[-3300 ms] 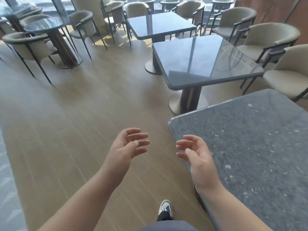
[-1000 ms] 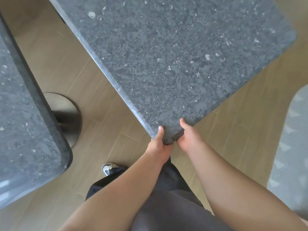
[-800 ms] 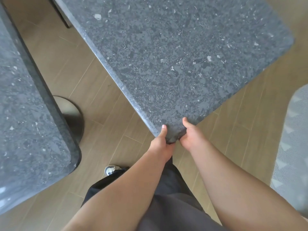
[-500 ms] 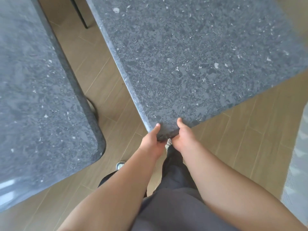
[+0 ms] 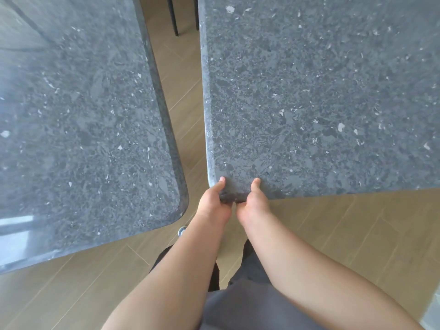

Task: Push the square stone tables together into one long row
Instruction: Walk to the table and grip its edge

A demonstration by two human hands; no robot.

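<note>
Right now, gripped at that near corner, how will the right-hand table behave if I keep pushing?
The right-hand table has a thick stone top, so probably heavy and rigid. Both hands hold one corner, so it may pivot rather than slide straight.

Fig.: 2 stone tables side by side on a wood floor [image 5: 333,234]. Left table [image 5: 83,127] and right table [image 5: 321,91] stand apart, w/ a narrow strip of floor between their facing edges. Left hand [image 5: 215,202] and right hand [image 5: 253,203] sit at the right table's near-left corner, thumbs on top, fingers under the edge. Chair legs [image 5: 175,17] at far end of gap. Shoe [image 5: 182,231] below left table's near-right corner.
</note>
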